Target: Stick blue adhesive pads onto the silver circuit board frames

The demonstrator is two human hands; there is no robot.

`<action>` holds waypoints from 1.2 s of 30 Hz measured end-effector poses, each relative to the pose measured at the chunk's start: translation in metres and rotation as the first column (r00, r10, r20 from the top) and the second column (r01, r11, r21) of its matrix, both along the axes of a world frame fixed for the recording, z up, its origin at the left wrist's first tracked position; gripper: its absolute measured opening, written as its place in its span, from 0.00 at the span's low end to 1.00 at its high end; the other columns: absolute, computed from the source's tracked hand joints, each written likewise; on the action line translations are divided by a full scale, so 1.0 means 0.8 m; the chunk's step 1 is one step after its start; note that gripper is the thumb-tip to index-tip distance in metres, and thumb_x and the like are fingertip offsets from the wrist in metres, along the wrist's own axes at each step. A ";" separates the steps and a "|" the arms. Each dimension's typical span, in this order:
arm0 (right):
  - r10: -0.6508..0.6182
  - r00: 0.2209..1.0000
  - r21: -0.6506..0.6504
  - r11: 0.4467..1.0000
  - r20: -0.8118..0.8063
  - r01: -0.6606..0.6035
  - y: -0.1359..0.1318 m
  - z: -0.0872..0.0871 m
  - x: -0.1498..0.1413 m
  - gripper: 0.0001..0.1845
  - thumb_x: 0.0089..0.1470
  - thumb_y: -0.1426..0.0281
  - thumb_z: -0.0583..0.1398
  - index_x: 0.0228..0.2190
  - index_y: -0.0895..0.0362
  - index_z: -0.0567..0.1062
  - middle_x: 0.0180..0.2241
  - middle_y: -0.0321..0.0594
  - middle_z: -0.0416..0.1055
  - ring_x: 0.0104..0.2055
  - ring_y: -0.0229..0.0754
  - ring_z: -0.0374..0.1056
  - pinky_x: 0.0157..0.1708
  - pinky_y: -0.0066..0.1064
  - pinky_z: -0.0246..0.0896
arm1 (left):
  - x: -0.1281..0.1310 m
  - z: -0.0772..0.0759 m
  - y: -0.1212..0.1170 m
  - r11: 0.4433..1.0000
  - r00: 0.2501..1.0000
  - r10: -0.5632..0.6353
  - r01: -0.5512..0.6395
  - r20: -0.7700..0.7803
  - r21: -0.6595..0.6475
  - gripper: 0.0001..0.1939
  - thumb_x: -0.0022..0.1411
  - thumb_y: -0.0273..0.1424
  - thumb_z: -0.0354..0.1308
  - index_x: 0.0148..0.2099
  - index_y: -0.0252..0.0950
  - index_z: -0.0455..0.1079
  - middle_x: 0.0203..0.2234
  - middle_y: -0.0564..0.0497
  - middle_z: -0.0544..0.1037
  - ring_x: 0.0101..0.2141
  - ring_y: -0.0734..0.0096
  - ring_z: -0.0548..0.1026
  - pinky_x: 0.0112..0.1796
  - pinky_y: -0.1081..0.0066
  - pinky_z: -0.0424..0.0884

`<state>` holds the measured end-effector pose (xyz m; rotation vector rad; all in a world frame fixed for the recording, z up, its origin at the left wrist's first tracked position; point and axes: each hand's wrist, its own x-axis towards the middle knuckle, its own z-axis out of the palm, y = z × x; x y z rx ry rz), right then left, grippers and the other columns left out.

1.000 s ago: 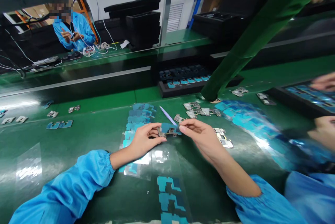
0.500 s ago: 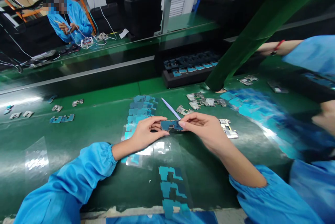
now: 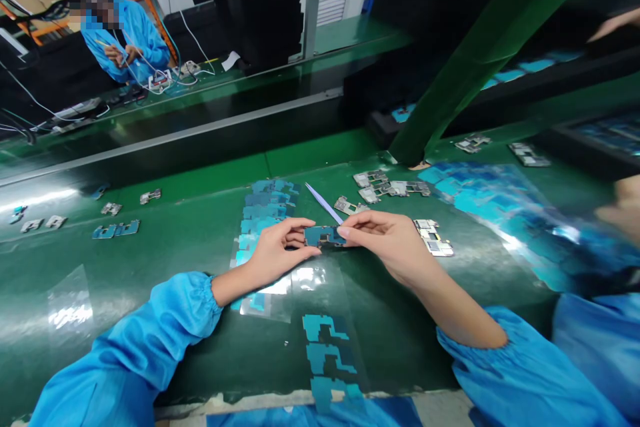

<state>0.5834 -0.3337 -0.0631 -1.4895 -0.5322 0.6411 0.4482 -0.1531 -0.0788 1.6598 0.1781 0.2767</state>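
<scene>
A small blue circuit board [image 3: 318, 235] is pinched between both hands, just above the green bench. My left hand [image 3: 280, 247] grips its left end between thumb and fingers. At the right end, the thumb and fingertips of my right hand [image 3: 383, 237] close on the board. A pale purple pointed stick [image 3: 323, 201] runs up and left from behind my right fingers; whether they hold it or it lies on the bench, I cannot tell. Left of the board lies a sheet of blue-green cut film pieces [image 3: 265, 204], partly under my left hand.
Metal-shielded boards [image 3: 370, 178] lie beyond my right hand, and a white board [image 3: 434, 238] beside its wrist. More film pieces [image 3: 323, 357] are near the bench edge. A green post [image 3: 450, 90] slants up at right. A co-worker's hand [image 3: 623, 204] is at far right; another person [image 3: 125, 40] sits opposite.
My hands keep the same grip on the board. The view has shifted slightly. At right, the co-worker's arm has moved away, and the dark tray of boards behind the bench has shifted right.
</scene>
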 end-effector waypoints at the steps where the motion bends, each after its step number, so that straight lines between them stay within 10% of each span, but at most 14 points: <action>1: 0.002 1.000 -0.003 1.000 0.000 -0.002 0.000 0.000 0.000 0.16 0.44 0.58 0.74 0.28 0.57 0.81 0.27 0.42 0.75 0.29 0.40 0.71 0.33 0.27 0.69 | 0.000 0.000 0.000 1.000 1.000 0.000 0.000 -0.001 0.002 0.25 0.52 0.34 0.73 0.51 0.35 0.72 0.34 0.49 0.80 0.32 0.71 0.78 0.38 0.70 0.77; 36: -0.012 0.998 -0.040 0.999 -0.054 0.010 0.007 -0.003 -0.002 0.21 0.41 0.56 0.74 0.28 0.60 0.80 0.28 0.42 0.75 0.28 0.39 0.70 0.31 0.27 0.70 | 0.002 0.003 0.000 0.999 0.996 0.034 -0.032 -0.082 0.024 0.22 0.52 0.32 0.71 0.48 0.36 0.72 0.30 0.50 0.81 0.33 0.67 0.81 0.38 0.68 0.78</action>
